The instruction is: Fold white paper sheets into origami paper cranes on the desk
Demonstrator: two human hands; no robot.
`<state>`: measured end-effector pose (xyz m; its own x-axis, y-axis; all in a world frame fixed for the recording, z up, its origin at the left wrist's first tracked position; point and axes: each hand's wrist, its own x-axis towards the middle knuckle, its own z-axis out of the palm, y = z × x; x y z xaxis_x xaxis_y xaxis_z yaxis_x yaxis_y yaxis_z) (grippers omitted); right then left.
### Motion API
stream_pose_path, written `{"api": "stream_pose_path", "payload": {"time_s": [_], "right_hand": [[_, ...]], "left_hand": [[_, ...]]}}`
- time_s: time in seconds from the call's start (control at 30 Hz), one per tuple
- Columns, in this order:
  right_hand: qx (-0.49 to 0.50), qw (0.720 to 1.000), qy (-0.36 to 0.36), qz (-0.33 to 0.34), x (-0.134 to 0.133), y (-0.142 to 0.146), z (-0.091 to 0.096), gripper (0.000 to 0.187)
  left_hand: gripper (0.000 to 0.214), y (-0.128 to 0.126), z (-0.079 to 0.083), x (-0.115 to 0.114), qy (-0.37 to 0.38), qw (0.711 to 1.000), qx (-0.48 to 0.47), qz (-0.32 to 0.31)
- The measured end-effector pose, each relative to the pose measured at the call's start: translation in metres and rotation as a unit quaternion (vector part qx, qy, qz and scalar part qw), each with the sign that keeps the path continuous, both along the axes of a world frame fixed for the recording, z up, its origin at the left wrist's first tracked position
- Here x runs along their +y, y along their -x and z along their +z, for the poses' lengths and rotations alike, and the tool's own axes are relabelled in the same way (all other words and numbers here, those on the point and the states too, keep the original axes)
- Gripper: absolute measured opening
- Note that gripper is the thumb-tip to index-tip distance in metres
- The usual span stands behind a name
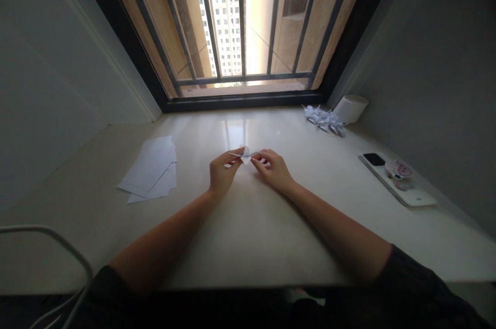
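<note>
Between my two hands is a small piece of folded white paper point(246, 157), with pointed ends sticking out to both sides. My left hand point(223, 168) pinches its left side between thumb and fingers. On the other side, my right hand point(273, 168) has its thumb and fingertips closed on the right point. The fingers hide part of the folds. Both hands are just above the pale sill, near its middle.
Flat white paper sheets point(151, 169) lie overlapping at left. A heap of folded white paper pieces point(323, 120) sits by a white cup point(351, 108) at the back right. A phone point(397, 179) with a round grip lies at right. A cable point(50, 233) curves at lower left.
</note>
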<state>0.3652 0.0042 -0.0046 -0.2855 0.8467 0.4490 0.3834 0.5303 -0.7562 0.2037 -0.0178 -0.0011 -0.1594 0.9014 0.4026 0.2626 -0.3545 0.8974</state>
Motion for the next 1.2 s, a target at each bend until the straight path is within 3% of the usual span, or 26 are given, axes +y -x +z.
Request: {"api": "stream_pose_path", "payload": {"time_s": [0.1, 0.23, 0.4, 0.8, 1.2], "right_hand": [[0.067, 0.994, 0.076, 0.032, -0.002, 0.001, 0.002, 0.031], [0.142, 0.967, 0.205, 0.048, -0.002, 0.004, 0.001, 0.05], [0.178, 0.946, 0.258, 0.079, -0.006, 0.01, 0.002, 0.047], [0.203, 0.944, 0.25, 0.069, -0.007, 0.012, 0.004, 0.032], [0.207, 0.955, 0.203, 0.061, -0.006, 0.013, 0.0, 0.033]], "left_hand": [[0.026, 0.001, -0.002, 0.002, 0.011, 1.0, -0.006, 0.004], [0.03, 0.001, -0.007, 0.004, 0.029, 0.998, -0.06, -0.002], [0.032, 0.002, -0.012, 0.005, 0.039, 0.996, -0.078, -0.018], [0.024, 0.001, -0.005, 0.001, 0.002, 1.0, 0.02, -0.001], [0.025, 0.0, -0.01, 0.003, 0.039, 0.998, -0.03, -0.041]]}}
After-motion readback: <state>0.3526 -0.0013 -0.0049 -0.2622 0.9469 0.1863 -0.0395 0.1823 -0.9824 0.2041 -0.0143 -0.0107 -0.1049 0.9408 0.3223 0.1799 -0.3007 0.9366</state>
